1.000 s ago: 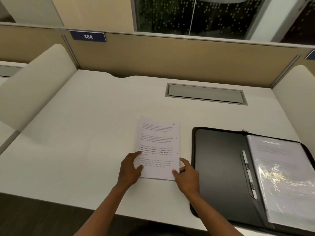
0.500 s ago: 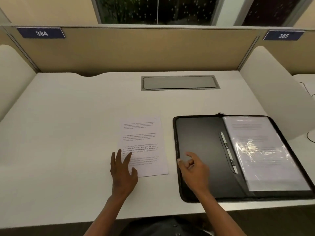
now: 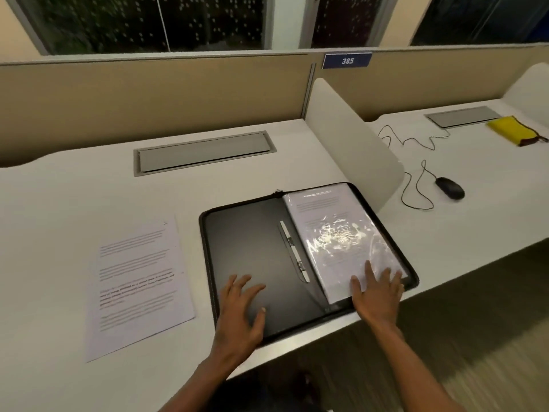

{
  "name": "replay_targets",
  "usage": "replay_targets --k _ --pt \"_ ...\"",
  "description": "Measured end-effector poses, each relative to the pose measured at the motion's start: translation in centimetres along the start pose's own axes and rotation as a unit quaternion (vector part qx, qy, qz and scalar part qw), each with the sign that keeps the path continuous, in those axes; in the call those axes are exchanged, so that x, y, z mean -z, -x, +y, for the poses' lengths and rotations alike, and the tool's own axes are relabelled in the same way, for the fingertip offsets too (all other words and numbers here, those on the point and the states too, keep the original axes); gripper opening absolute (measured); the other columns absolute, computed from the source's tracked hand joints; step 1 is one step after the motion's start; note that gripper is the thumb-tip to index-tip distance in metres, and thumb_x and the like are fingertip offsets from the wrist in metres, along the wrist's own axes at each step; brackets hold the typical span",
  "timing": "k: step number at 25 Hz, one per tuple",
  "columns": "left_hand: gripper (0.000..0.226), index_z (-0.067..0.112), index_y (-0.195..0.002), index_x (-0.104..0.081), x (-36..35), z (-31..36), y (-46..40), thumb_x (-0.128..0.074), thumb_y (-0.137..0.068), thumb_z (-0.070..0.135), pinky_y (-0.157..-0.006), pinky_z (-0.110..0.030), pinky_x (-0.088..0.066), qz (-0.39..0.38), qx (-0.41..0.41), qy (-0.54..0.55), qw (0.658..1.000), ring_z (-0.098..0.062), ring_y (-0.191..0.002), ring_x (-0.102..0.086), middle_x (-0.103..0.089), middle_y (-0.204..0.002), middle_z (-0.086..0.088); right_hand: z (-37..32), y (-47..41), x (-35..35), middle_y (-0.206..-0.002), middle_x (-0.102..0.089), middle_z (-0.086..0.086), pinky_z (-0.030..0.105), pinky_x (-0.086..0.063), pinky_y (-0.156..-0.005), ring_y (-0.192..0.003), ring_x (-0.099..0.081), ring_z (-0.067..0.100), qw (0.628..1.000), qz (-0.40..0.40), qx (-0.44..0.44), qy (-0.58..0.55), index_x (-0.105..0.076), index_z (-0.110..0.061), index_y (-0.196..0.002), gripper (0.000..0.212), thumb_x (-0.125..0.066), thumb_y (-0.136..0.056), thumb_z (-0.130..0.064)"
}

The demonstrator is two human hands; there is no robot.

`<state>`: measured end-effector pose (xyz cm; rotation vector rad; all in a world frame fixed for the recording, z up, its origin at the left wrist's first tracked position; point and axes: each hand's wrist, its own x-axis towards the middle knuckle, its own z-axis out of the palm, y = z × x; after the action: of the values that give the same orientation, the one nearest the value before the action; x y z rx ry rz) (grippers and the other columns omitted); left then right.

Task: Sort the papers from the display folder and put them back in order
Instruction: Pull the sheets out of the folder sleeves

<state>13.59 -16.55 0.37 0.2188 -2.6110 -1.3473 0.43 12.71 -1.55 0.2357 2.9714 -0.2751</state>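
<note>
A black zip display folder (image 3: 261,248) lies open near the desk's front edge. Its right half holds shiny plastic sleeves with printed pages (image 3: 335,233) inside. A white clip bar (image 3: 294,251) runs down the spine. My left hand (image 3: 242,310) rests flat with spread fingers on the folder's bare black left cover. My right hand (image 3: 377,292) lies flat with straight fingers on the lower end of the top sleeve. One loose printed sheet (image 3: 138,286) lies on the desk left of the folder, apart from both hands.
A grey cable hatch (image 3: 205,153) is set into the white desk (image 3: 74,191) behind the folder. A white side divider (image 3: 350,138) stands right of it. Beyond, the neighbouring desk has a black mouse (image 3: 450,187) with cord and a yellow pouch (image 3: 512,130). A tan partition closes the back.
Both hands left the loose sheet and moved right onto the open folder. The left now rests on the black cover, the right on the sleeves. My view swung right.
</note>
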Motion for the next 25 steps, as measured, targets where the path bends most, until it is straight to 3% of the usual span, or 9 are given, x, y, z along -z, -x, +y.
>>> replay_targets --k 3,7,11,14,17,19,21,23,25 --pt "0.039 0.034 -0.125 -0.062 -3.0 2.7 -2.3 -0.071 -0.087 0.033 -0.111 -0.041 -0.041 -0.009 -0.007 0.031 0.999 -0.01 -0.133 -0.044 -0.054 -0.135 0.009 -1.2 0.3 0.7 -0.163 -0.029 0.008 0.058 0.0 -0.124 -0.153 0.007 0.038 0.995 0.053 0.045 -0.072 -0.035 -0.019 -0.155 0.066 -0.026 -0.102 -0.056" --pt "0.04 0.034 -0.125 -0.062 -4.5 8.1 -4.9 -0.069 -0.088 0.045 -0.088 -0.019 -0.053 -0.023 0.072 0.127 0.989 0.004 -0.11 -0.058 -0.06 -0.125 0.015 -4.9 2.8 1.8 -0.165 -0.024 -0.004 0.048 -0.006 -0.125 -0.156 0.003 0.025 0.96 0.094 0.21 -0.158 -0.027 -0.027 -0.158 0.061 -0.032 -0.103 -0.053" --pt "0.054 0.033 -0.122 -0.061 -4.1 10.1 -7.4 -0.068 -0.078 0.064 -0.081 -0.031 -0.059 0.027 0.17 0.243 0.955 -0.009 -0.099 -0.069 -0.068 -0.114 0.008 -8.1 5.9 2.7 -0.164 -0.027 0.001 0.043 -0.029 -0.12 -0.152 -0.022 0.021 0.876 0.008 0.452 -0.168 -0.027 -0.022 -0.157 0.059 -0.045 -0.103 -0.036" --pt "0.053 0.029 -0.13 -0.052 -3.3 8.7 -7.4 -0.076 -0.084 0.041 -0.074 -0.032 -0.059 0.107 0.245 0.258 0.929 -0.015 -0.093 -0.069 -0.068 -0.109 0.002 -8.1 6.9 2.9 -0.16 -0.034 0.002 0.035 -0.04 -0.113 -0.142 -0.04 0.019 0.827 -0.073 0.523 -0.193 -0.029 -0.023 -0.156 0.06 -0.051 -0.1 -0.027" --pt "0.056 0.017 -0.14 -0.048 -2.6 6.3 -6.0 -0.069 -0.089 0.009 -0.071 -0.026 -0.051 0.174 0.313 0.212 0.909 -0.023 -0.097 -0.066 -0.064 -0.116 -0.007 -5.5 6.1 2.6 -0.145 -0.053 -0.004 0.038 -0.049 -0.105 -0.127 -0.055 0.012 0.841 -0.041 0.444 -0.308 -0.043 -0.028 -0.146 0.048 -0.055 -0.1 -0.03" --pt "0.062 0.014 -0.144 -0.045 -2.5 4.6 -5.0 -0.067 -0.088 0.001 -0.08 -0.032 -0.049 0.198 0.34 0.158 0.905 -0.029 -0.104 -0.062 -0.061 -0.129 -0.014 -2.4 4.2 2.0 -0.155 -0.043 -0.001 0.042 -0.036 -0.118 -0.143 -0.038 0.015 0.903 0.017 0.294 -0.313 -0.04 -0.029 -0.149 0.052 -0.055 -0.099 -0.038" --pt "0.073 0.018 -0.15 -0.036 -2.4 3.1 -4.0 -0.066 -0.086 -0.001 -0.09 -0.037 -0.049 0.212 0.36 0.132 0.899 -0.032 -0.112 -0.059 -0.058 -0.134 -0.015 1.4 1.7 1.6 -0.168 -0.007 0.01 0.046 -0.009 -0.126 -0.155 0.001 0.026 0.97 0.021 0.139 -0.196 -0.02 -0.028 -0.158 0.068 -0.05 -0.1 -0.047" --pt "0.084 0.023 -0.154 -0.025 -2.7 2.7 -3.2 -0.067 -0.084 0.001 -0.1 -0.048 -0.048 0.244 0.356 0.075 0.899 -0.036 -0.119 -0.056 -0.055 -0.136 -0.015 4.6 0.0 1.2 -0.166 0.006 0.021 0.052 0.001 -0.125 -0.153 0.015 0.034 0.99 0.011 0.086 -0.113 -0.006 -0.024 -0.161 0.079 -0.048 -0.099 -0.05" --pt "0.085 0.022 -0.152 -0.029 -3.7 3.8 -2.8 -0.072 -0.082 0.003 -0.105 -0.052 -0.044 0.269 0.286 -0.011 0.92 -0.034 -0.127 -0.048 -0.05 -0.139 -0.013 6.3 -0.5 0.7 -0.166 -0.003 0.023 0.052 0.003 -0.124 -0.154 0.01 0.036 0.991 0.005 0.108 -0.081 -0.004 -0.023 -0.161 0.082 -0.046 -0.098 -0.054"
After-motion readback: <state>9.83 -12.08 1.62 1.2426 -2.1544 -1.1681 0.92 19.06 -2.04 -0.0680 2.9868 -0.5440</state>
